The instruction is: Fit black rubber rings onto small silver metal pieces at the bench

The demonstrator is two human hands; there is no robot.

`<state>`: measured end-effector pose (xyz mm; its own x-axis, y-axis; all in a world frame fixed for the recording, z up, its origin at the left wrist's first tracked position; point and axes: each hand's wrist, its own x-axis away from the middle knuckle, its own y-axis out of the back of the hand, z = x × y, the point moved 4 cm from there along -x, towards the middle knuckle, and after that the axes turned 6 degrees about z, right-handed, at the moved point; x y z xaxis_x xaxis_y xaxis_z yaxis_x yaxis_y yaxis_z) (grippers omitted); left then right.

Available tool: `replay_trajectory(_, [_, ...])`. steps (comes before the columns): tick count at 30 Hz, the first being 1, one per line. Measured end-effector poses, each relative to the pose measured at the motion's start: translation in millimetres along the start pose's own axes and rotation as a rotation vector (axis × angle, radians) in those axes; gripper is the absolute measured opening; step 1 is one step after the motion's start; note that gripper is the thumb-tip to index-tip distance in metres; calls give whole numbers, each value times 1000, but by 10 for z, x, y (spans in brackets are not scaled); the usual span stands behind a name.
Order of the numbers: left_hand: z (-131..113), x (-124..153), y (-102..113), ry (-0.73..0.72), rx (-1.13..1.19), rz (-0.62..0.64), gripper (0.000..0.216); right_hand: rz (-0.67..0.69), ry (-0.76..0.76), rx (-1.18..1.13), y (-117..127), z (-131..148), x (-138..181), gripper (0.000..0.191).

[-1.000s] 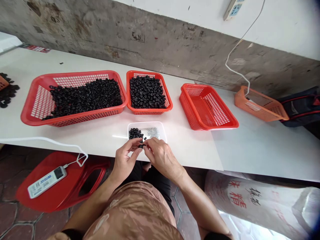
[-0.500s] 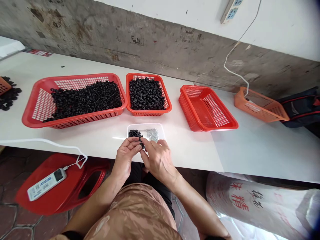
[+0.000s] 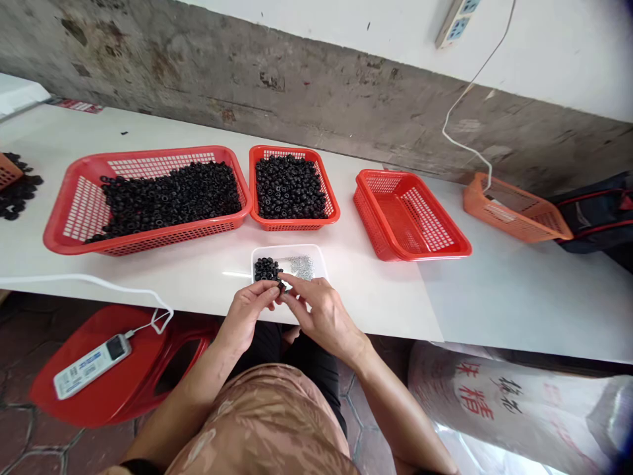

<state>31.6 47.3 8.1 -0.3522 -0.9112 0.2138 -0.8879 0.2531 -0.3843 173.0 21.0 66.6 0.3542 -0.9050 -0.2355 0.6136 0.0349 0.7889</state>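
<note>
A stained concrete wall [image 3: 247,86] runs behind a long white counter [image 3: 386,297] in a workshop, with a power strip [image 3: 453,25] fixed higher up and a white cable [image 3: 457,112] trailing down to an orange basket [image 3: 514,211] near the counter's right end. Along the back edge, a large red basket [image 3: 148,243] and a smaller red basket [image 3: 294,221] sit side by side, both heaped with black rings [image 3: 173,194]. A third red basket [image 3: 410,218] stands to their right, its mesh floor showing. A shallow white tray [image 3: 288,249] sits at the front edge, apparently placed there to keep its contents within easy reach of the seated person. Inside, a small cluster of black rings [image 3: 267,269] lies at the left end, just beside a heap of tiny silver parts [image 3: 301,266], the two lots kept distinct. The left hand [image 3: 244,316] and right hand [image 3: 324,313] are both closed to a fine pinch, meeting at the tray's near rim around a small black ring [image 3: 281,285], a grip that suits a piece so small. Whether it carries a silver part is too small to tell. Below the counter, a white handheld device [image 3: 92,366] rests on a red plastic stool [image 3: 119,349], and a woven sack [image 3: 475,396] printed with red characters stands at right.
</note>
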Motion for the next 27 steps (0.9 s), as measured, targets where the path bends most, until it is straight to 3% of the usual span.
replay_trajectory(4, [-21, 18, -21, 3, -34, 40, 18, -22, 55, -158, 48, -59, -8, 24])
replay_trajectory(16, [53, 3, 11, -24, -97, 20, 15, -45, 30, -40, -3, -2, 85, 20])
replay_trajectory(20, [50, 2, -7, 5, -10, 11, 16, -88, 57, 100, -114, 60, 79, 39])
replay_trajectory(27, [33, 39, -52, 32, 133, -14, 18, -259, 131, 408, -276, 118, -7, 31])
